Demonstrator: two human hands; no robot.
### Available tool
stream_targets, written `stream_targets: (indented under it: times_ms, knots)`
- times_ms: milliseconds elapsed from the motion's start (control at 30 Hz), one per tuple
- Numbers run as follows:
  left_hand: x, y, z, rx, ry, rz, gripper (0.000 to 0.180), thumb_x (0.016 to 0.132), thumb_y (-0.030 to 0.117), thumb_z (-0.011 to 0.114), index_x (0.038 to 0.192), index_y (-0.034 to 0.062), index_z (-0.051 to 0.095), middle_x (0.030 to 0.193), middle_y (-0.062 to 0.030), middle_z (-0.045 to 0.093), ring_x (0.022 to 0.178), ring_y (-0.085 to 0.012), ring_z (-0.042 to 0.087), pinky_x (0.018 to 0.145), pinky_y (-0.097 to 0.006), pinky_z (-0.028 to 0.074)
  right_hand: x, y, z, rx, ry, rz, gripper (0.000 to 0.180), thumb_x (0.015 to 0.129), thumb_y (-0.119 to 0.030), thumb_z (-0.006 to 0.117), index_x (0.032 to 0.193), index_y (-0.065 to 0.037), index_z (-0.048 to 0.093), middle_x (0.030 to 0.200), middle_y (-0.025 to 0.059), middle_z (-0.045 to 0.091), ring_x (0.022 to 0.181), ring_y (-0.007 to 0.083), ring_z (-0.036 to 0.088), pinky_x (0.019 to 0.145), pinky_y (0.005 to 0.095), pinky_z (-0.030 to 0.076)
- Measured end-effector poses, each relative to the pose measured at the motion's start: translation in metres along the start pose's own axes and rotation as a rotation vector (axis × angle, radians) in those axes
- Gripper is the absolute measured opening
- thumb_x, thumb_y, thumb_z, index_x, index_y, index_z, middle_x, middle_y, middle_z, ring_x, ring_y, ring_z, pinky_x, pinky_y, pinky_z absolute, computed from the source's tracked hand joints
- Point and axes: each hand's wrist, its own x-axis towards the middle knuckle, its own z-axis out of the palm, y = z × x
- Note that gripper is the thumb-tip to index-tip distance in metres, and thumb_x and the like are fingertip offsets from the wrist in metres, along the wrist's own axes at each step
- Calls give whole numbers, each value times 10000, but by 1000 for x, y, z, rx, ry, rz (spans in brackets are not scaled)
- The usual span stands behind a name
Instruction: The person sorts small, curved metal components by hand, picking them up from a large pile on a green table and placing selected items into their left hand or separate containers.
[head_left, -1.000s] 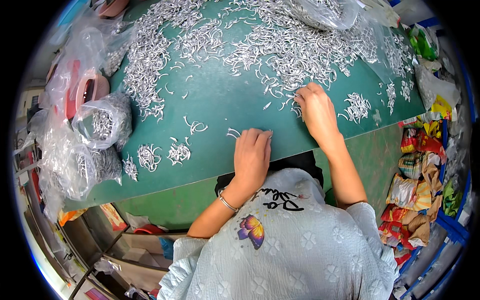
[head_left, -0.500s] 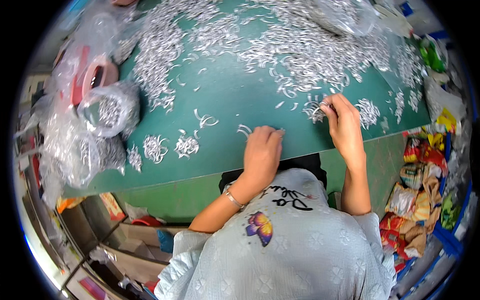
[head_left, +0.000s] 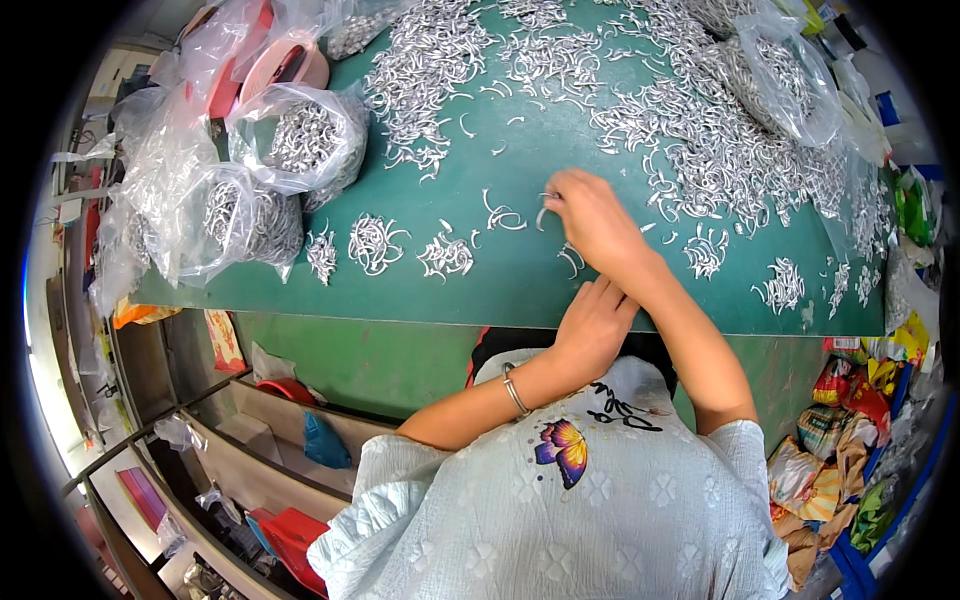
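Note:
My right hand (head_left: 592, 218) reaches across to the left above the green table (head_left: 420, 300). Its thumb and finger pinch a curved silver metal piece (head_left: 542, 217). My left hand (head_left: 597, 325) is at the near table edge, below the right wrist. Its fingers are pressed together and their tips are partly hidden, so I cannot make out what is in them. A few curved pieces (head_left: 570, 260) lie just beyond it. To the left are a loose group of pieces (head_left: 503, 212) and small heaps (head_left: 445, 255), (head_left: 375, 244); more small heaps (head_left: 706, 252) lie to the right.
Big spreads of silver pieces (head_left: 430, 70) cover the far table. Clear plastic bags of pieces (head_left: 305, 140) stand at the left, beside a pink round container (head_left: 290, 65). Another filled bag (head_left: 785, 85) is at the far right. Colourful packets (head_left: 830, 420) sit on the right; open drawers (head_left: 290, 430) lie lower left.
My right hand has moved left from a small heap, carrying a curved piece, and its forearm now crosses above my left hand. My left hand has drawn nearer the table edge. The view has shifted.

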Motion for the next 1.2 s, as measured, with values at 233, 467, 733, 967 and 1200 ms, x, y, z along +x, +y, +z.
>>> stream_targets:
  times_ms: [233,467,733,967,1200]
  knots:
    - [0,-3,-1,-7,-69,10,298,756,7,643,1051,21,609,987,-131,563,908,-313,546,746,-400,435,-8,-8,-43,221,-140,131,230,863,-34,628,1086,22,624,1033,169,626,976,337,590,840,414,469]
    - [7,2,-6,-24,-39,6,219,778,11,662,995,25,637,927,-100,567,872,-287,545,726,-392,427,-131,34,-113,-410,265,340,554,723,-188,797,1196,0,576,1195,156,564,1086,349,504,936,407,419]
    - [13,5,-1,7,-34,13,234,787,-12,677,1011,45,644,919,-85,573,836,-277,545,710,-383,417,-119,45,-81,-81,370,295,242,810,-34,709,1036,-3,630,937,147,613,770,290,606,693,363,492]
    - [15,8,-3,13,-44,18,237,785,-13,682,1014,41,648,921,-87,577,830,-276,542,711,-377,418,-109,69,-109,63,552,402,151,829,3,670,979,16,650,874,111,635,708,245,608,671,349,491]
    - [15,7,-2,18,-47,3,230,787,-14,683,1010,30,650,924,-91,578,829,-280,542,719,-375,423,-107,49,-95,-433,376,73,156,767,-42,696,918,-65,664,960,65,577,921,265,522,789,376,399]
